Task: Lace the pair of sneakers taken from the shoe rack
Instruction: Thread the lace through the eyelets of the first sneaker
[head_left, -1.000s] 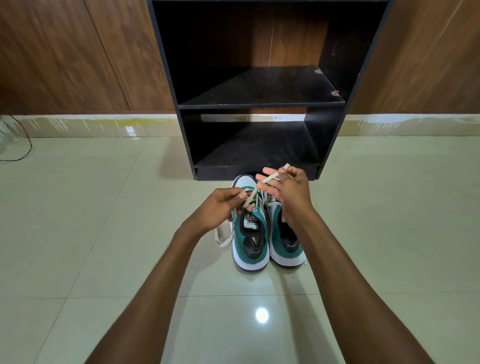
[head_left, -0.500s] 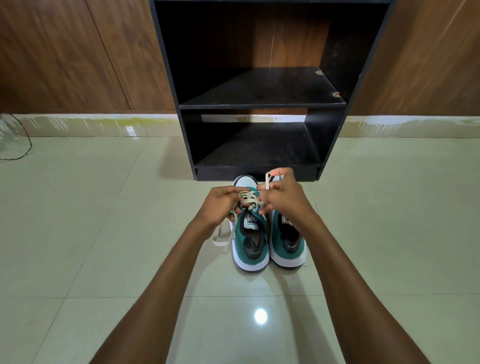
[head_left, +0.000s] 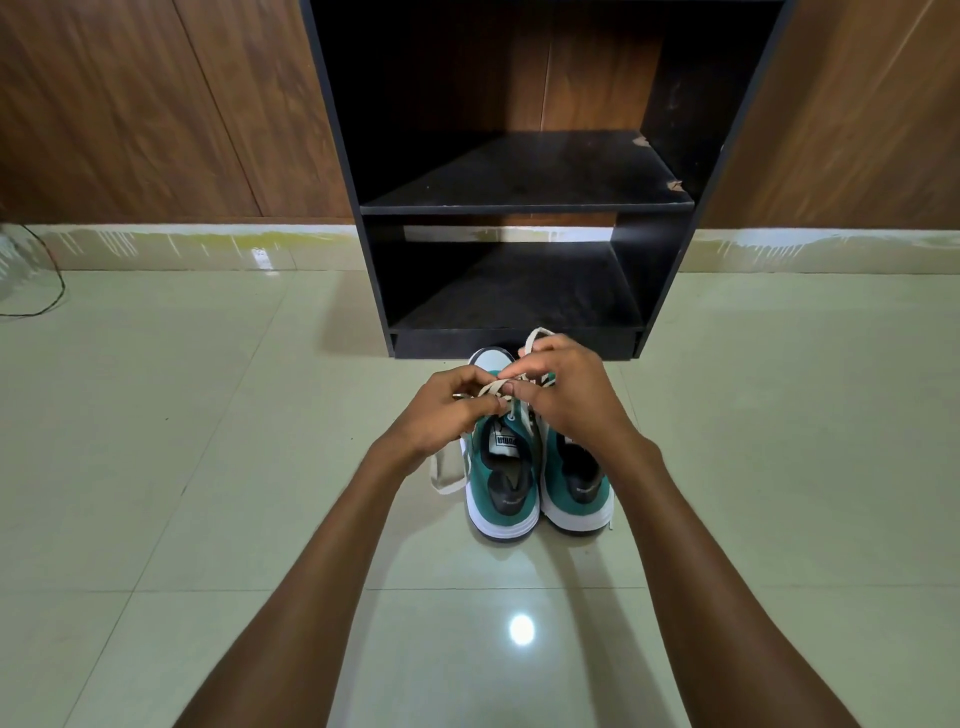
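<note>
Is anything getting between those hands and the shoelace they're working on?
Nothing visible. Both the left hand and right hand already pinch the lace over the left sneaker, in front of the rack.

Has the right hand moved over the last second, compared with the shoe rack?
Yes. The right hand has come down and back from the shoe rack's bottom edge, closing in on the left hand over the laces.

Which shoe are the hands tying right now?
The left sneaker, the one showing a white tongue label. Both the left hand and right hand pinch its lace above it. The right sneaker sits beside it.
</note>
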